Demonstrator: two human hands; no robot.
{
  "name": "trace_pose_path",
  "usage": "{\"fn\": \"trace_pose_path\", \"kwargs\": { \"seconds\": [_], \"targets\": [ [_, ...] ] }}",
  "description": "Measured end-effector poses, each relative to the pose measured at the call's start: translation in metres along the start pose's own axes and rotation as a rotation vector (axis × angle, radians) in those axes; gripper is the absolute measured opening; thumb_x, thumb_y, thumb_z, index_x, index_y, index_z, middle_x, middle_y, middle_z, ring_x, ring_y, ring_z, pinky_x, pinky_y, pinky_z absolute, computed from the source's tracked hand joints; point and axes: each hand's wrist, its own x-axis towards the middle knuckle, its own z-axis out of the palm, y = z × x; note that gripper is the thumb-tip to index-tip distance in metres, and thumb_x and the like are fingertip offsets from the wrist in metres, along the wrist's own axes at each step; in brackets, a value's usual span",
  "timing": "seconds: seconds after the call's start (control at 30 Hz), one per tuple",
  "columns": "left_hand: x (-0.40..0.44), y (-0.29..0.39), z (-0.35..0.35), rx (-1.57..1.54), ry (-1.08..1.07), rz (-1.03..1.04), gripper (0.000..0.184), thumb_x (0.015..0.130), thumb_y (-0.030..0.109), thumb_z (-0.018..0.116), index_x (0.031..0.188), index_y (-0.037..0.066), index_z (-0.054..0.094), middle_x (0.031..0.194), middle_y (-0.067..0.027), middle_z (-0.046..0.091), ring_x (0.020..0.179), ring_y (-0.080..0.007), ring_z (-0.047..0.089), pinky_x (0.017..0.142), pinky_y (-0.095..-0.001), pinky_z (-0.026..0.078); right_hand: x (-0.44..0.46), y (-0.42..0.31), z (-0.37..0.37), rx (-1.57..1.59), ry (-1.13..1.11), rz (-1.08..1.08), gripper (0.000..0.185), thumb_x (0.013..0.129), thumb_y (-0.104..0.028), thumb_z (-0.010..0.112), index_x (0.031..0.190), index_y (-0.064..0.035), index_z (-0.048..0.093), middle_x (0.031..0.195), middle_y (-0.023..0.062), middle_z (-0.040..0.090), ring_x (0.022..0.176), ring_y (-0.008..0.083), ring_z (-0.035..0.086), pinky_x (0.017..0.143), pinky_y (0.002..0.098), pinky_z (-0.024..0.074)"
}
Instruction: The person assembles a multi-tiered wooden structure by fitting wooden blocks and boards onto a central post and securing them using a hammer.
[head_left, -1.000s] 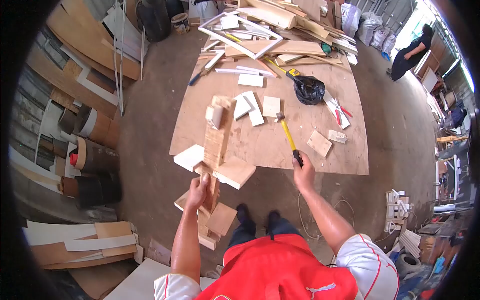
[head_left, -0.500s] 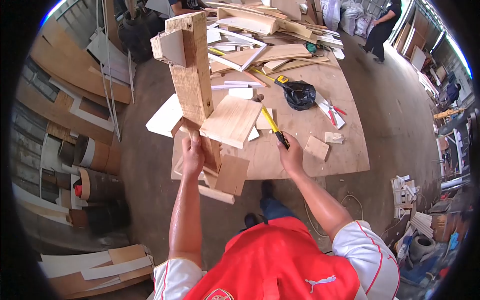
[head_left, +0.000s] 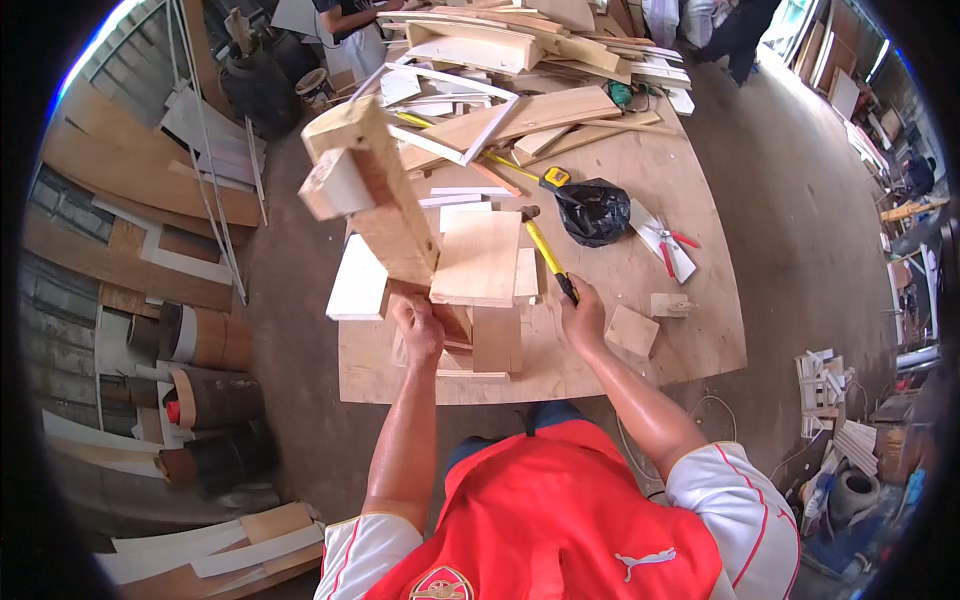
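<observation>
My left hand [head_left: 420,328] is closed around the post of a wooden stand [head_left: 392,225], a thick upright beam with flat boards fixed out from its sides. A block juts from the beam near its top. The stand leans a little to the left, and its lower boards [head_left: 495,340] show over the table's near edge. In my right hand [head_left: 582,308] is a hammer [head_left: 543,245] with a yellow and black handle, its head pointing away from me beside the stand's right board. The stand's underside is hidden.
On the plywood table [head_left: 690,340] lie a black plastic bag [head_left: 592,212], a yellow tape measure [head_left: 555,178], red-handled pliers [head_left: 668,250] and small wood offcuts [head_left: 632,330]. Scrap boards [head_left: 530,110] pile up at the back. One person [head_left: 355,25] stands beyond the table; another [head_left: 740,40] is at back right.
The stand has moved right and lower, over the table, its top tilting left. My left hand moved with it. The table appears nearer, and the person at back right has shifted.
</observation>
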Motion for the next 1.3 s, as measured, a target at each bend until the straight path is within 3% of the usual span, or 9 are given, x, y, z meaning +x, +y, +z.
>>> {"fn": "trace_pose_path", "kwargs": {
  "seconds": [0.1, 0.37, 0.47, 0.67, 0.73, 0.8, 0.9, 1.07, 1.3],
  "targets": [
    [-0.003, 0.021, 0.002, -0.08, -0.022, -0.16, 0.048, 0.106, 0.052, 0.05, 0.095, 0.005, 0.046, 0.086, -0.0038, 0.054, 0.078, -0.0118, 0.053, 0.068, -0.0299, 0.048, 0.005, 0.019, 0.01, -0.043, 0.008, -0.015, 0.042, 0.088, -0.006, 0.068, 0.13, -0.007, 0.063, 0.108, 0.0206, 0.066, 0.1, 0.0399, 0.066, 0.086, 0.0485, 0.0523],
    [-0.004, -0.002, -0.005, 0.134, 0.131, 0.181, 0.047, 0.108, 0.048, 0.045, 0.09, 0.006, 0.039, 0.083, -0.0023, 0.047, 0.075, -0.0129, 0.047, 0.068, -0.0294, 0.044, 0.002, 0.1, 0.051, -0.268, 0.032, 0.196, 0.046, 0.091, -0.005, 0.064, 0.136, -0.0103, 0.06, 0.113, 0.0235, 0.064, 0.103, 0.0434, 0.064, 0.09, 0.0498, 0.0515],
    [-0.004, -0.005, -0.012, 0.008, 0.133, 0.078, 0.052, 0.107, 0.051, 0.046, 0.086, 0.003, 0.04, 0.081, -0.0021, 0.048, 0.075, -0.0142, 0.048, 0.066, -0.0325, 0.043, -0.006, 0.124, 0.064, -0.353, 0.022, 0.278, 0.048, 0.092, -0.004, 0.059, 0.139, -0.0119, 0.057, 0.116, 0.0247, 0.064, 0.105, 0.0438, 0.064, 0.092, 0.05, 0.0516],
    [-0.011, -0.007, -0.012, 0.156, 0.101, 0.257, 0.066, 0.103, 0.061, 0.046, 0.098, -0.004, 0.053, 0.087, -0.0056, 0.058, 0.083, -0.0142, 0.054, 0.069, -0.0328, 0.046, -0.019, 0.13, 0.067, -0.419, -0.112, 0.348, 0.049, 0.09, -0.007, 0.056, 0.139, -0.0117, 0.057, 0.122, 0.0231, 0.064, 0.112, 0.0433, 0.062, 0.095, 0.05, 0.0506],
    [-0.013, 0.021, -0.001, 0.191, 0.067, 0.281, 0.07, 0.106, 0.063, 0.037, 0.09, -0.003, 0.055, 0.09, -0.0072, 0.057, 0.086, -0.0149, 0.055, 0.071, -0.0326, 0.047, -0.021, 0.138, 0.069, -0.458, -0.127, 0.31, 0.053, 0.088, -0.008, 0.057, 0.141, -0.0112, 0.055, 0.124, 0.0224, 0.064, 0.117, 0.0432, 0.059, 0.098, 0.0495, 0.0492],
    [-0.016, 0.029, -0.002, 0.169, -0.057, 0.209, 0.072, 0.105, 0.064, 0.037, 0.083, -0.002, 0.053, 0.081, -0.0041, 0.055, 0.079, -0.0134, 0.053, 0.065, -0.0331, 0.044, -0.019, 0.144, 0.061, -0.494, -0.149, 0.284, 0.058, 0.086, -0.01, 0.06, 0.143, -0.0111, 0.052, 0.128, 0.0215, 0.062, 0.124, 0.0426, 0.055, 0.103, 0.0494, 0.0464],
    [-0.015, 0.016, -0.013, -0.032, -0.182, 0.045, 0.077, 0.086, 0.071, 0.068, 0.101, -0.003, 0.055, 0.09, -0.003, 0.061, 0.078, -0.0116, 0.057, 0.071, -0.0278, 0.047, -0.012, 0.125, 0.029, -0.587, -0.217, 0.308, 0.066, 0.084, -0.015, 0.065, 0.148, -0.0123, 0.047, 0.141, 0.0197, 0.055, 0.135, 0.0404, 0.047, 0.111, 0.0503, 0.0399],
    [-0.013, 0.002, -0.025, -0.146, -0.279, 0.011, 0.072, 0.086, 0.063, 0.075, 0.106, -0.003, 0.056, 0.093, -0.0026, 0.061, 0.082, -0.0126, 0.057, 0.073, -0.0298, 0.048, -0.011, 0.161, -0.022, -0.892, -0.281, 0.351, 0.087, 0.081, -0.021, 0.072, 0.158, -0.0181, 0.031, 0.163, 0.0149, 0.032, 0.152, 0.0345, 0.028, 0.121, 0.0539, 0.0281],
    [-0.022, -0.018, -0.033, -0.2, -0.299, 0.024, 0.069, 0.087, 0.048, 0.082, 0.123, -0.002, 0.052, 0.117, -0.0073, 0.062, 0.11, -0.0182, 0.06, 0.093, -0.034, 0.05, -0.007, 0.209, -0.041, -1.006, -0.333, 0.296, 0.102, 0.079, -0.023, 0.079, 0.162, -0.0235, 0.021, 0.166, 0.0097, 0.026, 0.153, 0.0329, 0.026, 0.123, 0.0534, 0.0265]
  ]
}}
